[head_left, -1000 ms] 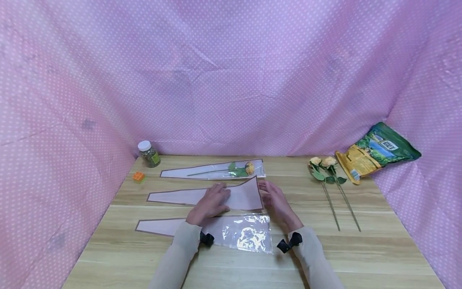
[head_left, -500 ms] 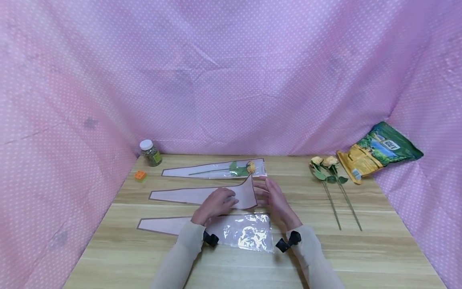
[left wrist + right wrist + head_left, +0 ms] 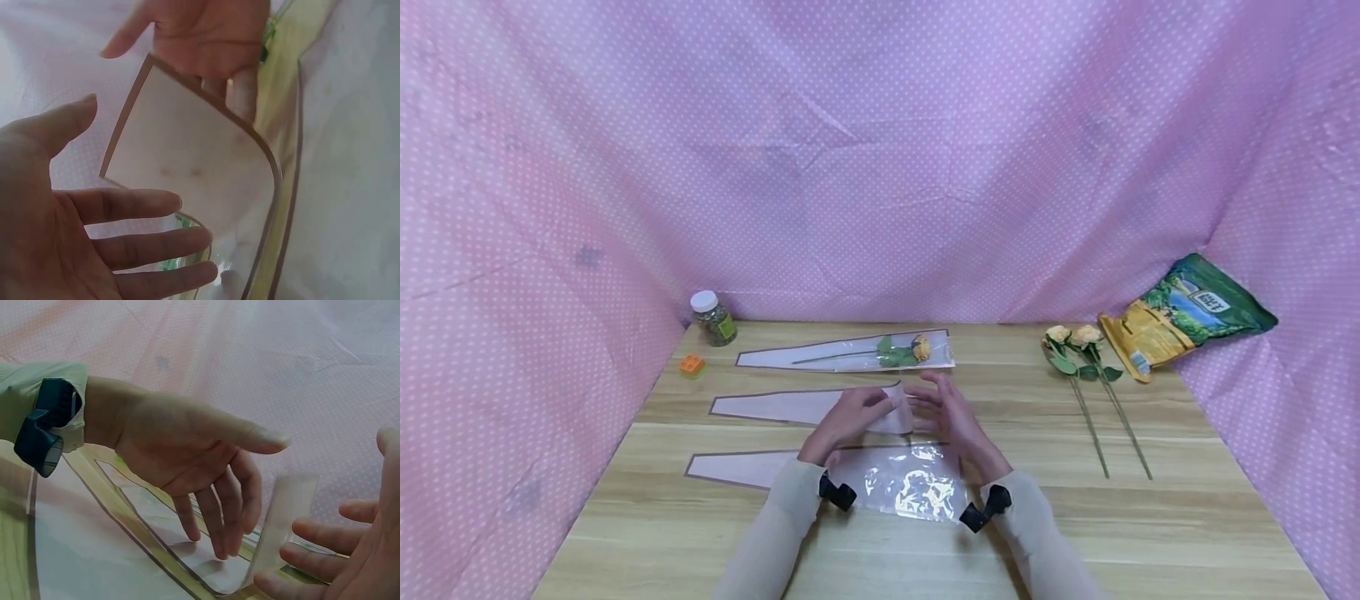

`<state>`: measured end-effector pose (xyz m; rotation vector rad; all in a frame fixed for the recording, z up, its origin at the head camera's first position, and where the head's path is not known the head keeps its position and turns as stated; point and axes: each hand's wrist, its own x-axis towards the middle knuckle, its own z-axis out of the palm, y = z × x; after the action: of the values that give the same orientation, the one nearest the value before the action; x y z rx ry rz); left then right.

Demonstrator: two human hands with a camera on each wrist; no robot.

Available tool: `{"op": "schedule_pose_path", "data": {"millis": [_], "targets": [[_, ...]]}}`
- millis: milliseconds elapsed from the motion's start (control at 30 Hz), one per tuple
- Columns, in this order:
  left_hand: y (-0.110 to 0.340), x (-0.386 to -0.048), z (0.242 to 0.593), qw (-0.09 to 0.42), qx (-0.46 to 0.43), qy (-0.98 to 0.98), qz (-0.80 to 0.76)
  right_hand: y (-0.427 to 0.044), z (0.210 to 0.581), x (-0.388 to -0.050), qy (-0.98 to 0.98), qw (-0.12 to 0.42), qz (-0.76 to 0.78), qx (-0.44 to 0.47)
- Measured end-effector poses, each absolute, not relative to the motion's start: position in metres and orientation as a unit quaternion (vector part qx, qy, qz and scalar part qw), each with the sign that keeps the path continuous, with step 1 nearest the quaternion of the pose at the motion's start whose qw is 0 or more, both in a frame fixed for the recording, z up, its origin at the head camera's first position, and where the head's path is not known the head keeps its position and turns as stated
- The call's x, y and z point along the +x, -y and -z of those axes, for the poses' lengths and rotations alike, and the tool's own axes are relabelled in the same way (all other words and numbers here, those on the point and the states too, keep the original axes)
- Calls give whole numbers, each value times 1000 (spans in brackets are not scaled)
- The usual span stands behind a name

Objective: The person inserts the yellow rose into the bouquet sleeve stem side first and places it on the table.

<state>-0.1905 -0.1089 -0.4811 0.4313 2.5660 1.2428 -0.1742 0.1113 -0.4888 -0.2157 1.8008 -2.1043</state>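
The middle clear sleeve with a white, brown-edged backing (image 3: pixel 775 406) lies flat at its narrow end, while its wide end curls up between both hands. My left hand (image 3: pixel 850 417) is over the sleeve, thumb raised and fingers spread. In the left wrist view, the left hand (image 3: pixel 106 237) has straight fingers in front of the bent sheet (image 3: pixel 194 150), and the right hand (image 3: pixel 212 44) has fingers partly hidden behind it. My right hand (image 3: pixel 955 417) faces the curled end from the right, fingers extended. In the right wrist view, the left hand's fingers (image 3: pixel 231 506) point down over the sleeve.
Behind, another sleeve (image 3: pixel 842 360) holds a yellow rose (image 3: pixel 921 347). A third sleeve (image 3: pixel 737 468) lies in front, under the forearms. Two pale roses (image 3: pixel 1086 336) lie right, beside a green-yellow bag (image 3: pixel 1172 315). A jar (image 3: pixel 715 323) and orange block (image 3: pixel 692 365) stand at left.
The sleeve's wide end has bent further up and over to the left. My right hand has moved left with it, and my left hand's fingers have lifted from lying flat on the sleeve.
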Motion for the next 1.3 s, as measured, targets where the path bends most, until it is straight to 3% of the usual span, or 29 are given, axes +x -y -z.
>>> {"op": "schedule_pose_path", "data": {"millis": [833,1067,1300], "targets": [[91,-193,484,78,87,-844,-523,-110,498,-171,-651,188,734,-40],[80,-196,493,92,92,-815,-565,-114,500,-171,-650,177,738,-24],[74,-201,502,127,77,-804,-576,-115,502,-177,-651,183,735,49]]}}
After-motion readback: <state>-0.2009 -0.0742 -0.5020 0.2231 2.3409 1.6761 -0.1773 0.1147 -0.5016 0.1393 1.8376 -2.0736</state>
